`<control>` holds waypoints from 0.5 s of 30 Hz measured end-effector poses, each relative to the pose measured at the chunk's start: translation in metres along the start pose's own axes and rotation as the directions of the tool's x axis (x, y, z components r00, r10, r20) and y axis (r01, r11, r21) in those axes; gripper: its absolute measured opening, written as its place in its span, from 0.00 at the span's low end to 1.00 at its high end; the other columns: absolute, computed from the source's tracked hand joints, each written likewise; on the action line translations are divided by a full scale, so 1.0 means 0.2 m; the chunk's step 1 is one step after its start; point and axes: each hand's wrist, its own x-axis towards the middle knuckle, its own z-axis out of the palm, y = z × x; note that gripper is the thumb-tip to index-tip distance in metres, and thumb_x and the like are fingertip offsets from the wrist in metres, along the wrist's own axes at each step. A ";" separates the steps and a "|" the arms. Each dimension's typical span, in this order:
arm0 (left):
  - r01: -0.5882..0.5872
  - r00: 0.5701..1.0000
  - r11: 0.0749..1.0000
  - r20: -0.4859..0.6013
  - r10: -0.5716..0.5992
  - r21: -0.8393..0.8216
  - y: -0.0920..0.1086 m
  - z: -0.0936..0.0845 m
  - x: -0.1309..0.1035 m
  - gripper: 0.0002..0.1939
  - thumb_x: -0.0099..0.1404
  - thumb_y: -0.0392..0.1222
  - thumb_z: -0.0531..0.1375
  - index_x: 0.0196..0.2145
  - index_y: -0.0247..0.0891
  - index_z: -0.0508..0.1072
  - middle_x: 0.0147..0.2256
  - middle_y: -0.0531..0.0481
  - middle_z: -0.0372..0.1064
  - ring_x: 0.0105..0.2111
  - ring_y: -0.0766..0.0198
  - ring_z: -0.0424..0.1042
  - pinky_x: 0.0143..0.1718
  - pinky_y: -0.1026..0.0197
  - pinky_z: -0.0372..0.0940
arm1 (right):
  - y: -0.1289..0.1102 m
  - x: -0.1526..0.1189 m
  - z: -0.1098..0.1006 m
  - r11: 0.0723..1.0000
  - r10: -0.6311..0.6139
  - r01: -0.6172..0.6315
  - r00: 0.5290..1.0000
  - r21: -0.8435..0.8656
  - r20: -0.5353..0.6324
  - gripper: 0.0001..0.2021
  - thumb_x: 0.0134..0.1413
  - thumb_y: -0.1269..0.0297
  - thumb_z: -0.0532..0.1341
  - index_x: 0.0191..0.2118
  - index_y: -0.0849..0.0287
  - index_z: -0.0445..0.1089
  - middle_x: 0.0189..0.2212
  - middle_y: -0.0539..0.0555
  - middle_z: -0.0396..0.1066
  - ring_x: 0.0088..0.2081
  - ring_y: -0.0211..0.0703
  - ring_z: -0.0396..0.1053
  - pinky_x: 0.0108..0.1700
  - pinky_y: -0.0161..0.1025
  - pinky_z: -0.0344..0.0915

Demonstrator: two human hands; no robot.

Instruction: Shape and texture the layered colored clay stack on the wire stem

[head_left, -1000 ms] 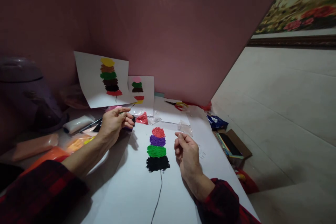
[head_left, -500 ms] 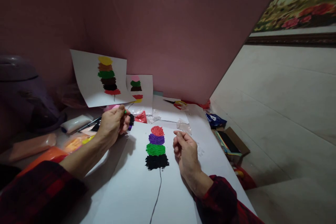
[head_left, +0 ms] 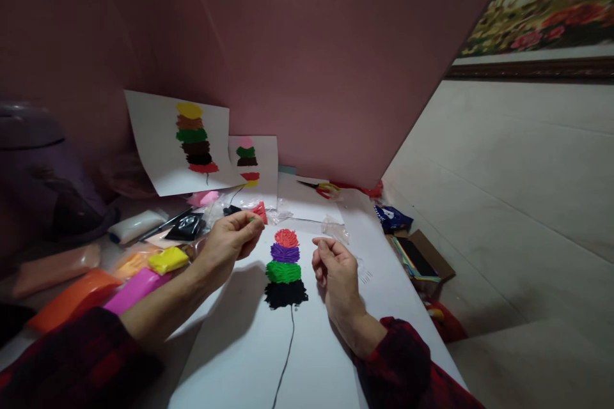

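On the white sheet [head_left: 230, 351] is a stack of textured clay patches: a red round one [head_left: 286, 238] on top, then a purple patch [head_left: 285, 253], a green patch [head_left: 284, 271] and a black patch [head_left: 286, 294], with a dark line running down below. My left hand [head_left: 230, 243] is up and left of the stack, thumb and fingers pinching a small bit of green clay [head_left: 252, 220]. To the right of the stack, my right hand [head_left: 338, 275] is closed in a pinch; what lies between its fingertips is too small to make out.
At left lie packs of clay: yellow [head_left: 167, 259], magenta [head_left: 137, 289], orange [head_left: 74, 299] and peach [head_left: 57, 268]. Two finished sheets [head_left: 148, 140] lean at the back wall. Scissors [head_left: 319, 188] lie behind the work sheet; a cardboard box [head_left: 434, 255] stands right.
My left hand has moved right and slightly down with the green clay, closer to the stack, uncovering the yellow and magenta packs. My right hand has barely moved.
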 end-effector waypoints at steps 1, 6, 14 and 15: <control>0.012 1.000 1.000 -0.024 -0.012 -0.020 0.01 0.00 0.00 0.16 0.52 0.46 0.68 0.21 0.34 0.66 0.14 0.60 0.56 0.11 0.79 0.48 0.12 0.74 0.40 | 0.00 0.00 0.00 1.000 0.003 -0.003 1.000 -0.003 0.001 0.10 0.48 0.59 0.64 0.33 0.59 0.69 0.17 0.43 0.62 0.15 0.27 0.49 0.15 0.27 0.42; 0.038 0.992 0.997 -0.120 -0.047 -0.072 0.06 -0.05 0.04 0.19 0.57 0.49 0.64 0.20 0.35 0.62 0.13 0.61 0.53 0.10 0.79 0.46 0.10 0.74 0.39 | 0.00 0.00 0.00 0.999 0.028 -0.028 1.000 -0.017 -0.006 0.11 0.46 0.58 0.66 0.33 0.59 0.68 0.18 0.44 0.63 0.15 0.27 0.49 0.14 0.27 0.41; 0.055 0.994 0.983 -0.088 -0.071 -0.173 0.06 -0.07 0.04 0.06 0.61 0.34 0.60 0.36 0.29 0.71 0.23 0.52 0.65 0.17 0.73 0.63 0.15 0.73 0.55 | 0.00 -0.01 0.00 0.999 0.042 -0.042 0.999 -0.017 -0.006 0.11 0.46 0.58 0.66 0.33 0.59 0.69 0.18 0.44 0.62 0.15 0.27 0.48 0.14 0.27 0.40; 0.058 0.994 0.981 -0.078 -0.074 -0.183 0.06 -0.07 0.04 0.06 0.62 0.34 0.58 0.36 0.28 0.72 0.24 0.51 0.66 0.19 0.72 0.64 0.16 0.72 0.57 | 0.00 -0.01 0.00 0.999 0.040 -0.041 0.999 -0.018 -0.007 0.11 0.46 0.58 0.66 0.34 0.59 0.69 0.18 0.44 0.62 0.15 0.27 0.49 0.14 0.27 0.40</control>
